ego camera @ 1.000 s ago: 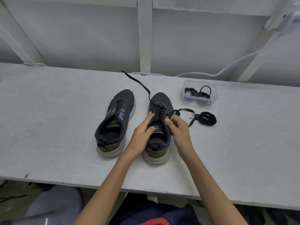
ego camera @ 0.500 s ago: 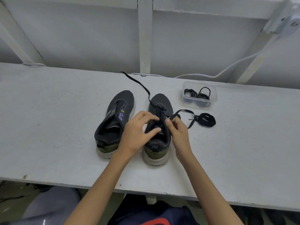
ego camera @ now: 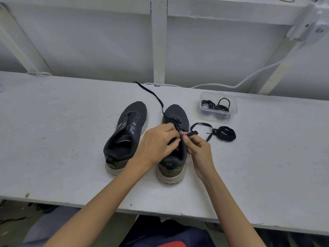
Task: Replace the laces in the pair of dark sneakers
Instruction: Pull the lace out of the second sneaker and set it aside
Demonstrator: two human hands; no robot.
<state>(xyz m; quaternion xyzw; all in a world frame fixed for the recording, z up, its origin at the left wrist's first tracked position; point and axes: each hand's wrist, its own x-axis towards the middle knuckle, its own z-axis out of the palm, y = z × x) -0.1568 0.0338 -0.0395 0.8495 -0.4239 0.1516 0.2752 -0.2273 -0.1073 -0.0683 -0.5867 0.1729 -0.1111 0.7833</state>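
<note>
Two dark sneakers stand side by side on the white table (ego camera: 53,139), toes pointing away. The left sneaker (ego camera: 127,132) has no lace and bare eyelets. The right sneaker (ego camera: 175,139) is partly laced with a black lace (ego camera: 156,98), one end trailing back toward the wall. My left hand (ego camera: 158,141) lies over the right sneaker's tongue, fingers curled at the eyelets. My right hand (ego camera: 197,148) pinches the lace's other end beside the shoe's right side. A bundled black lace (ego camera: 225,133) lies on the table to the right.
A clear plastic box (ego camera: 218,106) holding more black laces sits behind the bundle. A white cable (ego camera: 222,84) runs along the back wall. A white post (ego camera: 159,50) rises behind the shoes. The table's front edge is near my lap.
My left hand moved from the shoe's left side up over the tongue toward the eyelets. My right hand kept its pinch on the lace end and shifted slightly.
</note>
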